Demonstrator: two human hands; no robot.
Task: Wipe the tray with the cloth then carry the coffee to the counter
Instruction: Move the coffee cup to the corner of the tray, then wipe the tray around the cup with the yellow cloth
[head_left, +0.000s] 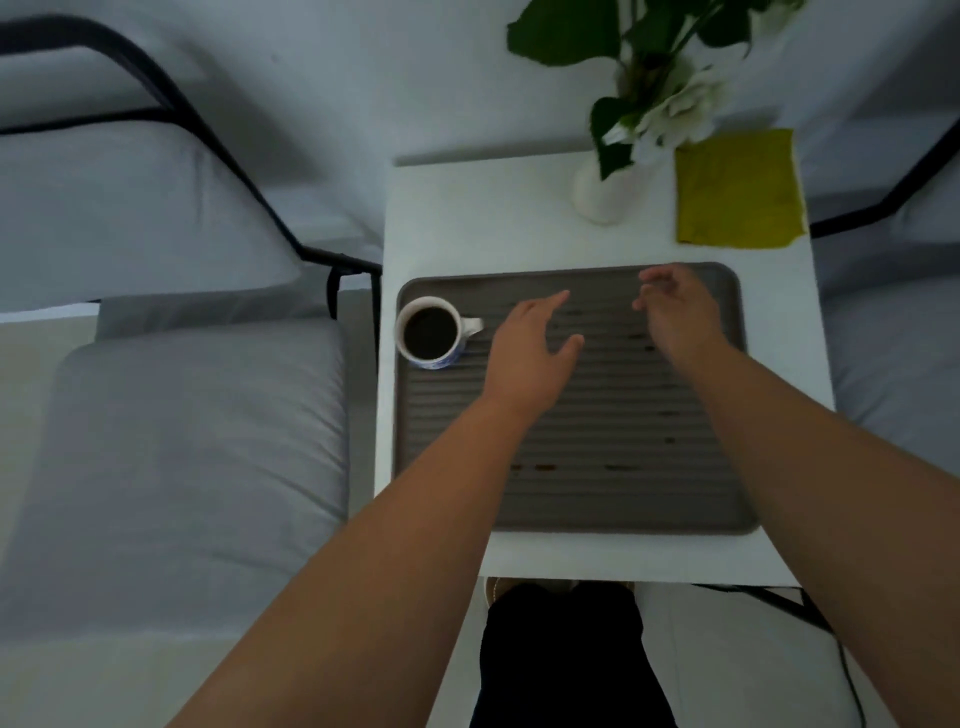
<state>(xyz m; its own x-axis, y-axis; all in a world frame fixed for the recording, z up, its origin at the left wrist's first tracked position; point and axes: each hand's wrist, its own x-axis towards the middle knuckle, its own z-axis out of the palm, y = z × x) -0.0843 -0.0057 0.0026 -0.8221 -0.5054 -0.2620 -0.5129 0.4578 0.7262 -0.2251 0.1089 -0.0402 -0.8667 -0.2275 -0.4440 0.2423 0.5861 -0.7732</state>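
The grey ribbed rectangular tray (597, 415) lies on the white table (467, 218), long axis left to right. At its far-left corner stands a white mug of black coffee (430, 332), handle pointing right. The folded yellow cloth (737, 189) lies beyond the tray, far right. Both hands, left (530, 353) and right (680, 312), hover empty, fingers spread.

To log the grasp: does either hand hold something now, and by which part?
Nothing is held: the left hand and right hand are open above the tray.
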